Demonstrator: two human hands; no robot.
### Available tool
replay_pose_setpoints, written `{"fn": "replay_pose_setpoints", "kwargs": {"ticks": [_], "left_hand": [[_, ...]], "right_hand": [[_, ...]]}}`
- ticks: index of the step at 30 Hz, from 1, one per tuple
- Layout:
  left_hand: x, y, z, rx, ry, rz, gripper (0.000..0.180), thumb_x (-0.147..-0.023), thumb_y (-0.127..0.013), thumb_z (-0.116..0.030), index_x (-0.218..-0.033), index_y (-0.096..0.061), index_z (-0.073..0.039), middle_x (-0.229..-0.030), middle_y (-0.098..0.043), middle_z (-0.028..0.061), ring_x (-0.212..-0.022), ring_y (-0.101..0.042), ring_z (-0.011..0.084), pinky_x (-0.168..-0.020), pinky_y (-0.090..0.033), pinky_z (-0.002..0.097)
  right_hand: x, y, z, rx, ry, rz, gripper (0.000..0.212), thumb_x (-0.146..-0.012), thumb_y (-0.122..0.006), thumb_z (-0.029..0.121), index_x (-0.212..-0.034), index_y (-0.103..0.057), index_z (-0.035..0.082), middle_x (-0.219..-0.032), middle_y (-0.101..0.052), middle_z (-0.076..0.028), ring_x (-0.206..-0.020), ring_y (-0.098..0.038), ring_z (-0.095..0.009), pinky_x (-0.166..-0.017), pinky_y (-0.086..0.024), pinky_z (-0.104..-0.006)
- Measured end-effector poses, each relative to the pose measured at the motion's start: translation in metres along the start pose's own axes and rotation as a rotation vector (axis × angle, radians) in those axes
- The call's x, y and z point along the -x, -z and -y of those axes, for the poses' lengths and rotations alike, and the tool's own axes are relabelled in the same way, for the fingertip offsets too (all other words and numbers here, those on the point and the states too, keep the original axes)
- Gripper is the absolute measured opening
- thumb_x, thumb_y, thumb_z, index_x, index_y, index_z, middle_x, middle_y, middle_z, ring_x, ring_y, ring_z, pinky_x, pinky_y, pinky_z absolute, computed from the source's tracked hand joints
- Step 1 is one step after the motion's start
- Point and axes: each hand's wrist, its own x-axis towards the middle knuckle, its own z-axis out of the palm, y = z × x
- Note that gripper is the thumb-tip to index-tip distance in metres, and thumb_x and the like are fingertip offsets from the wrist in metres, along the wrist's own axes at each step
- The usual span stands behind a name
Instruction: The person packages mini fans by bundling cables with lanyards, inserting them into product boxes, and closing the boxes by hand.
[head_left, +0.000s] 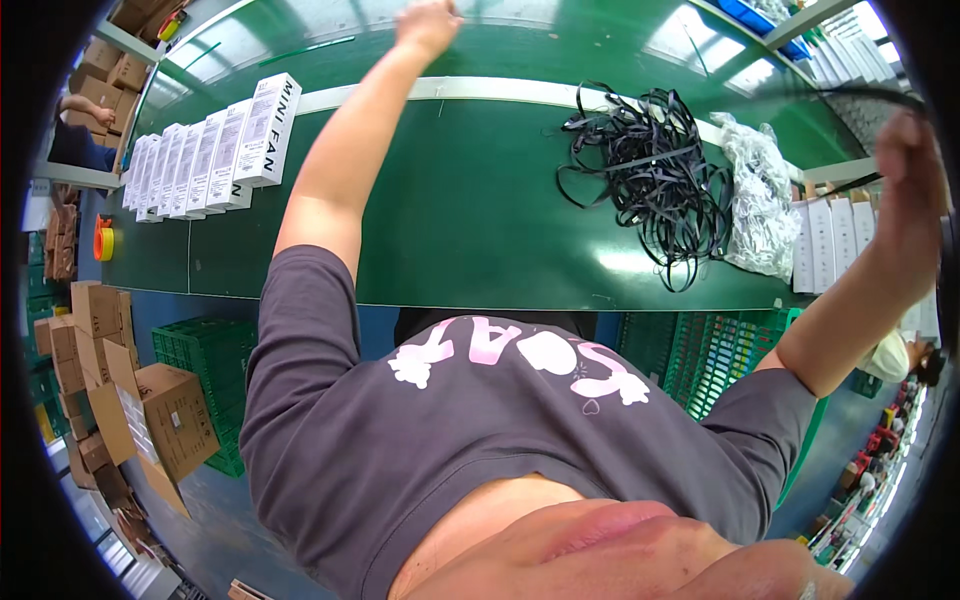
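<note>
Toward the far side of the green table, my left hand (428, 28) is stretched out with its fingers curled in. Whatever it may hold does not show. My right hand (908, 175) is raised at the far right, smeared by motion, its fingers closed around a black strap (852, 186). Another blurred black length runs leftward near its fingertips. Between my arms, right of the middle, lies a tangled pile of flat black straps (655, 165). A crumpled heap of clear plastic bags (758, 195) touches the pile's right side.
A row of white boxes (262, 130) stands at the left of the green table (470, 220). More white boxes (832, 235) stand at the right. A yellow and orange tape roll (104, 240) sits by the left edge. Below are green crates (205, 350) and an open carton (175, 425).
</note>
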Motion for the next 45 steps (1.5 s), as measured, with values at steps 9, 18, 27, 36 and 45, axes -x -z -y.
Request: {"fn": "replay_pose_setpoints", "kwargs": {"ticks": [9,18,27,36,45], "left_hand": [[0.131,0.127,-0.145,1.488,-0.57,0.408,0.091,-0.091,-0.048,-0.067,-0.153,-0.022,-0.004,-0.148,-0.04,0.011,-0.142,-0.031,0.0224,-0.114,-0.027,0.0438],[0.217,0.159,-0.134,1.663,-0.089,0.276,0.019,-0.093,-0.058,-0.015,-0.1,-0.048,0.0,-0.068,-0.043,0.0007,-0.054,-0.033,0.0085,-0.051,-0.028,0.0247],[0.209,0.134,-0.098,1.118,-0.376,-0.144,0.021,-0.089,-0.054,-0.007,-0.073,-0.042,-0.006,-0.073,-0.054,0.0058,-0.06,-0.045,0.0092,-0.058,-0.037,0.0206],[0.223,0.082,-0.117,1.831,0.113,0.499,0.022,-0.092,-0.05,-0.01,-0.074,-0.037,-0.01,-0.057,-0.037,-0.001,-0.046,-0.026,0.0034,-0.042,-0.023,0.0196],[0.221,0.056,-0.102,1.715,0.244,0.479,0.021,-0.096,-0.054,-0.013,-0.078,-0.044,-0.009,-0.058,-0.04,-0.0041,-0.048,-0.025,0.0026,-0.044,-0.021,0.0202]], "right_hand": [[0.03,-0.104,-0.044,-0.441,-0.377,0.404,0.013,-0.095,-0.056,0.002,-0.106,-0.062,-0.001,-0.089,-0.064,-0.004,-0.08,-0.06,-0.01,-0.071,-0.048,-0.0228],[0.082,-0.032,-0.067,-0.324,-0.207,0.087,0.022,-0.091,-0.056,-0.004,-0.113,-0.059,-0.006,-0.101,-0.066,-0.012,-0.092,-0.067,-0.019,-0.085,-0.054,-0.0327],[0.158,0.146,-0.239,0.64,-0.687,0.047,0.026,-0.084,-0.053,0.001,-0.102,-0.071,0.001,-0.089,-0.073,-0.009,-0.082,-0.067,-0.014,-0.077,-0.052,-0.027],[0.149,0.121,-0.337,1.341,-0.505,0.441,0.015,-0.078,-0.057,0.008,-0.088,-0.069,0.009,-0.1,-0.066,-0.011,-0.103,-0.06,-0.029,-0.087,-0.05,-0.0417],[0.137,0.136,-0.287,0.731,-0.525,0.019,0.021,-0.09,-0.066,0.022,-0.091,-0.065,0.001,-0.086,-0.07,-0.009,-0.081,-0.064,-0.022,-0.077,-0.049,-0.0336]]}}
